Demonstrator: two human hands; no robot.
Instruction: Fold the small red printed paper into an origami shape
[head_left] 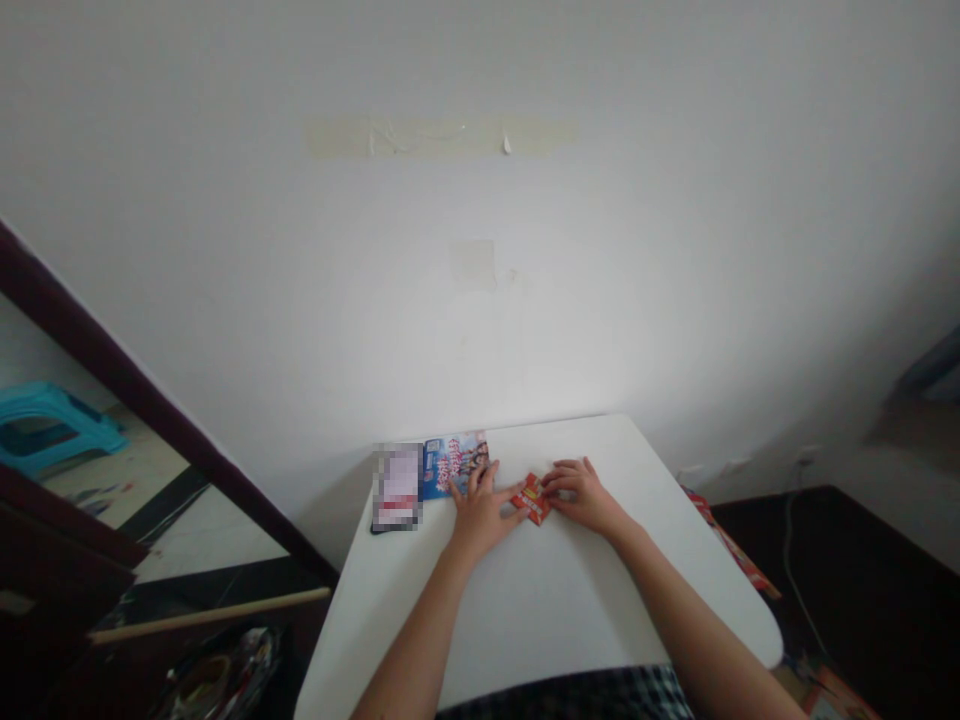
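Observation:
A small red folded paper [535, 508] with yellow and white print lies on the white table [555, 590], turned like a diamond. The thumb and a finger of my left hand [480, 515] hold its left corner, while my other left fingers spread toward a blue printed booklet [435, 465]. On the paper's right side, my right hand [585, 495] has its fingers bent together on the edge. Part of the paper is hidden under the fingers.
A phone [397, 490] with a blurred-out screen lies left of the booklet. The wall [555, 330] stands behind the table. Beyond a dark frame at left is a turquoise stool [52, 430]. A cable [789, 550] hangs on the right.

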